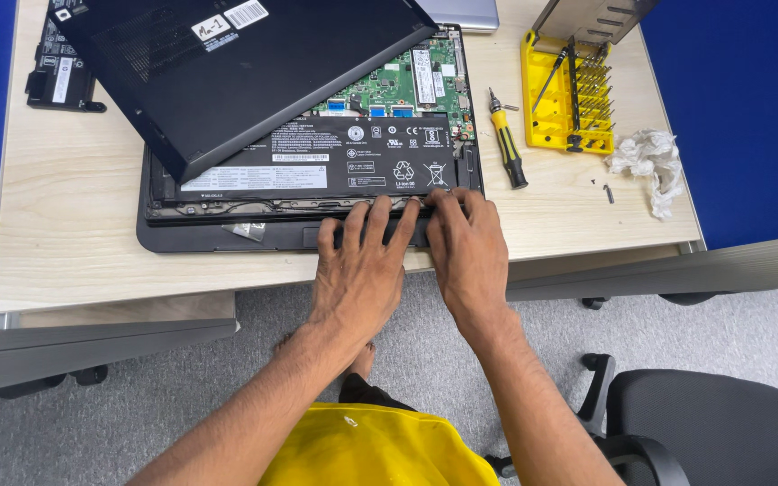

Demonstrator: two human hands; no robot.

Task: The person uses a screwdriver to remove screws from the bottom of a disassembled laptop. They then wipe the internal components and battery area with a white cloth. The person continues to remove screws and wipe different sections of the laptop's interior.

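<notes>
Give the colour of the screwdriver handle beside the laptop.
Black and yellow screwdriver, seen in the head view.

Laptop base (227,236): matt black plastic. Detached cover (227,81) above it: smooth, slight sheen. Green circuit board (398,85) glossy. Counter (74,225): pale wood-grain laminate. Bit holder (542,99) right of laptop: glossy yellow plastic. Tissue (650,162): crumpled paper.

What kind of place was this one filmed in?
Probably an office or repair desk: an opened laptop lies on a pale wooden desk between blue partitions, with a yellow screwdriver bit set and an office chair nearby.
</notes>
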